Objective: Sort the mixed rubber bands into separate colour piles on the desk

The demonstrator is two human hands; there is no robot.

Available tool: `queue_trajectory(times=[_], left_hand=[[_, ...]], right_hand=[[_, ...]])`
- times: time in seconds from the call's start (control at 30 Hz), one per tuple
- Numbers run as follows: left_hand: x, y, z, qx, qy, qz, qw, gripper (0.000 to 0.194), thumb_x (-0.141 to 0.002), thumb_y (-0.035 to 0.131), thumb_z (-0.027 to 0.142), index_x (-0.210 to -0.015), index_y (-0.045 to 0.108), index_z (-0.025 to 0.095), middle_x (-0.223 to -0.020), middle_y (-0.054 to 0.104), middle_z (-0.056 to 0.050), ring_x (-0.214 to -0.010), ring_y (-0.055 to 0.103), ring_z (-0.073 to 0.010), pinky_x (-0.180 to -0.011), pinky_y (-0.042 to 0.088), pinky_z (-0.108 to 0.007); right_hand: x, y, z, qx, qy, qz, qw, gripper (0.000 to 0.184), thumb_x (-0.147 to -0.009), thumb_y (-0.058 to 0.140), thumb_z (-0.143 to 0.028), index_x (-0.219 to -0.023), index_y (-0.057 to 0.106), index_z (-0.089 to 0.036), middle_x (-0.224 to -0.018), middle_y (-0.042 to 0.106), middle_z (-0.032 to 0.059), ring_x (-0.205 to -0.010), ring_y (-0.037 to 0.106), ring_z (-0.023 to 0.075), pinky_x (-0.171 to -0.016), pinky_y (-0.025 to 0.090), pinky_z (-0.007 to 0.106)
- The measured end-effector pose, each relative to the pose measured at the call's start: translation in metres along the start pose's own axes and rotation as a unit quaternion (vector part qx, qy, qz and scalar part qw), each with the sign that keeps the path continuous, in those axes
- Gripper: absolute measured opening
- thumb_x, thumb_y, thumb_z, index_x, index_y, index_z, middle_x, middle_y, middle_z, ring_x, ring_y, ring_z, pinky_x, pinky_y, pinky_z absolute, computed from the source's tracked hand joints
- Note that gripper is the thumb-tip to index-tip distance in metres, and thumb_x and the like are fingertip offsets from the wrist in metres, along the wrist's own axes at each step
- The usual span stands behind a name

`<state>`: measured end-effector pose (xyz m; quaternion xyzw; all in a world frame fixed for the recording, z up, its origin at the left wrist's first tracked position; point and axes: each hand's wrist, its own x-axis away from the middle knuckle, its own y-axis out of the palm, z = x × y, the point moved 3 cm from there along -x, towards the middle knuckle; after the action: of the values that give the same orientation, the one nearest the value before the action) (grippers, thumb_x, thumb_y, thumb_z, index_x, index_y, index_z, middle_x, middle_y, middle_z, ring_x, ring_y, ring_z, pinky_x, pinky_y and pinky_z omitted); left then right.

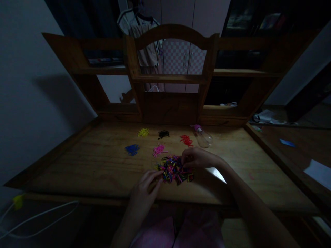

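A mixed heap of small, thin elastic bands in several colours lies near the front of the wooden desk. My left hand touches the heap's left edge, thumb and forefinger apart. At the heap's right side, my right hand has its fingers bent, with the tips close together among the bands; whatever is between them is hidden. Behind the heap are single-colour piles: pink bands, blue bands, yellow bands, black bands and red bands.
A clear bulb-shaped bottle with a purple cap lies behind my right hand. The wooden desk has a shelf unit along its back. On the right, a side surface holds a white paper. A white cable hangs at lower left.
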<state>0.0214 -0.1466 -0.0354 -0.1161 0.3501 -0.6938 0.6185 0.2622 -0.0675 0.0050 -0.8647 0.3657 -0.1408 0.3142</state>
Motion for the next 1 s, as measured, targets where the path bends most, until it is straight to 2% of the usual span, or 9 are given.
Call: queue_trajectory(times=[0.27, 0.47, 0.5, 0.57, 0.63, 0.7, 0.77, 1.0], left_hand=[[0.0, 0.004, -0.005, 0.018, 0.011, 0.005, 1.0, 0.024, -0.089, 0.052, 0.025, -0.109, 0.064, 0.026, -0.107, 0.063, -0.005, -0.098, 0.063, -0.0189, -0.086, 0.052, -0.032], [-0.004, 0.007, -0.011, 0.024, 0.013, 0.002, 1.0, 0.026, -0.087, 0.053, 0.02, -0.109, 0.064, 0.026, -0.104, 0.063, -0.004, -0.081, 0.064, -0.0148, -0.077, 0.054, -0.029], [-0.004, 0.007, -0.012, 0.026, 0.015, 0.004, 1.0, 0.026, -0.087, 0.053, 0.02, -0.11, 0.064, 0.026, -0.102, 0.063, -0.003, -0.08, 0.064, -0.0145, -0.076, 0.054, -0.029], [-0.004, 0.008, -0.012, 0.033, 0.019, 0.009, 0.999, 0.027, -0.086, 0.053, 0.019, -0.11, 0.064, 0.025, -0.101, 0.063, -0.003, -0.079, 0.064, -0.0141, -0.075, 0.054, -0.028], [-0.003, 0.008, -0.012, 0.036, 0.021, 0.015, 0.999, 0.027, -0.086, 0.054, 0.019, -0.11, 0.064, 0.026, -0.1, 0.063, -0.003, -0.078, 0.064, -0.0139, -0.075, 0.054, -0.027], [-0.003, 0.007, -0.01, 0.036, 0.022, 0.021, 0.999, 0.026, -0.086, 0.054, 0.02, -0.11, 0.064, 0.026, -0.1, 0.063, -0.003, -0.077, 0.064, -0.0137, -0.074, 0.054, -0.027], [-0.004, 0.007, -0.008, 0.035, 0.023, 0.027, 0.999, 0.026, -0.086, 0.055, 0.022, -0.109, 0.065, 0.026, -0.099, 0.064, -0.003, -0.075, 0.064, -0.0137, -0.073, 0.054, -0.026], [-0.014, 0.006, -0.004, 0.005, -0.002, 0.058, 0.998, 0.019, -0.085, 0.058, 0.029, -0.101, 0.067, 0.024, -0.095, 0.065, -0.003, -0.071, 0.061, -0.0141, -0.067, 0.053, -0.026]], right_hand=[[0.001, -0.008, 0.006, -0.072, 0.028, 0.041, 0.996, 0.017, -0.08, 0.066, -0.031, -0.089, 0.069, -0.017, -0.078, 0.068, 0.0017, -0.068, 0.059, 0.0119, -0.057, 0.043, 0.021], [-0.001, -0.018, 0.013, -0.131, 0.035, 0.103, 0.985, 0.026, -0.075, 0.069, -0.04, -0.084, 0.064, -0.016, -0.081, 0.069, 0.0044, -0.073, 0.063, 0.0151, -0.064, 0.047, 0.025], [-0.002, -0.02, 0.015, -0.113, 0.039, 0.126, 0.985, 0.026, -0.076, 0.068, -0.04, -0.084, 0.064, -0.016, -0.08, 0.069, 0.0046, -0.072, 0.063, 0.0152, -0.063, 0.047, 0.025], [-0.004, -0.026, 0.019, -0.038, 0.055, 0.213, 0.975, 0.021, -0.078, 0.065, -0.037, -0.081, 0.064, -0.016, -0.077, 0.067, 0.0045, -0.068, 0.06, 0.0145, -0.061, 0.045, 0.025], [-0.003, -0.031, 0.024, 0.061, 0.077, 0.316, 0.944, 0.015, -0.08, 0.062, -0.031, -0.078, 0.065, -0.016, -0.076, 0.066, 0.0043, -0.065, 0.058, 0.0139, -0.059, 0.043, 0.024], [-0.003, -0.032, 0.03, 0.132, 0.093, 0.374, 0.914, 0.01, -0.079, 0.06, -0.026, -0.078, 0.065, -0.017, -0.075, 0.066, 0.0039, -0.064, 0.057, 0.0138, -0.06, 0.042, 0.025], [-0.004, -0.03, 0.037, 0.16, 0.101, 0.383, 0.904, 0.01, -0.079, 0.058, -0.024, -0.079, 0.066, -0.018, -0.075, 0.066, 0.0035, -0.064, 0.058, 0.0142, -0.061, 0.043, 0.025], [-0.008, -0.026, 0.051, 0.109, 0.108, 0.358, 0.921, 0.013, -0.078, 0.059, -0.027, -0.079, 0.067, -0.016, -0.077, 0.068, 0.006, -0.066, 0.06, 0.0156, -0.062, 0.046, 0.025]])
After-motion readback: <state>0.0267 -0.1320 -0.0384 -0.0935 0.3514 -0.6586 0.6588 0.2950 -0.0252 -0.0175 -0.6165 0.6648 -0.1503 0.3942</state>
